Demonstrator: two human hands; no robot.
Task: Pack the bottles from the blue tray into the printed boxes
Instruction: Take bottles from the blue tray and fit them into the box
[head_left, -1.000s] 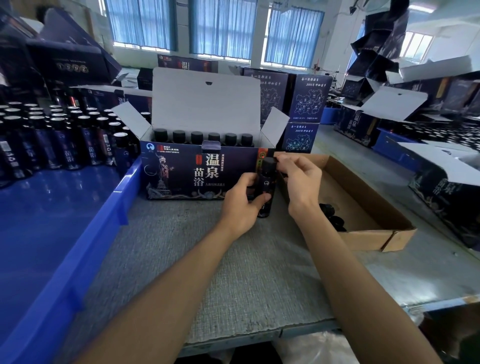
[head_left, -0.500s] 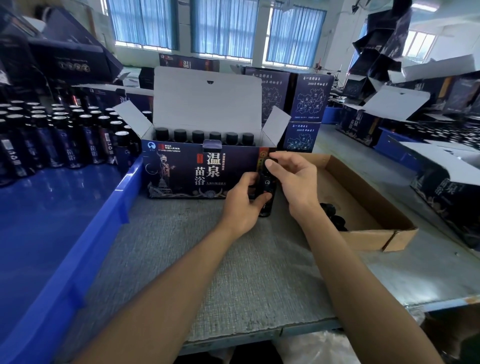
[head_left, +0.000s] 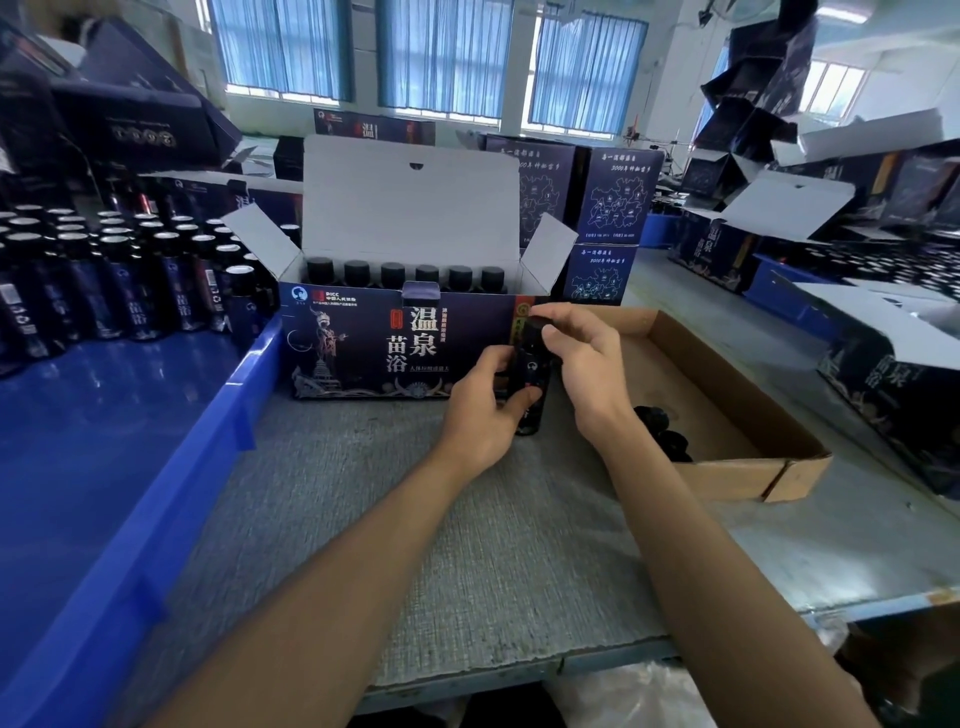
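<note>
At the near right corner of the printed box (head_left: 363, 353), you hold one bottle (head_left: 530, 384) upright over the grey mat (head_left: 467, 545). Your left hand (head_left: 483, 410) wraps its body with the thumb across the label, and your right hand (head_left: 587, 364) pinches the cap from above. Whether the bottle's base touches the mat cannot be confirmed from this view. If the cap is not seated squarely, twisting may cross-thread it, and a loose cap would leak inside the box. A careless lift could also catch the box's right side flap (head_left: 545, 254) or tip the six bottles (head_left: 392, 273) standing in its far row. The mat is textured and should resist sliding. To the left, the blue tray (head_left: 156, 467) carries many bottles (head_left: 130, 270) at its far end. To the right, a shallow cardboard tray (head_left: 727, 405) holds a few dark caps (head_left: 665, 431). More printed boxes crowd the far benches beneath curtained windows (head_left: 441, 52).
</note>
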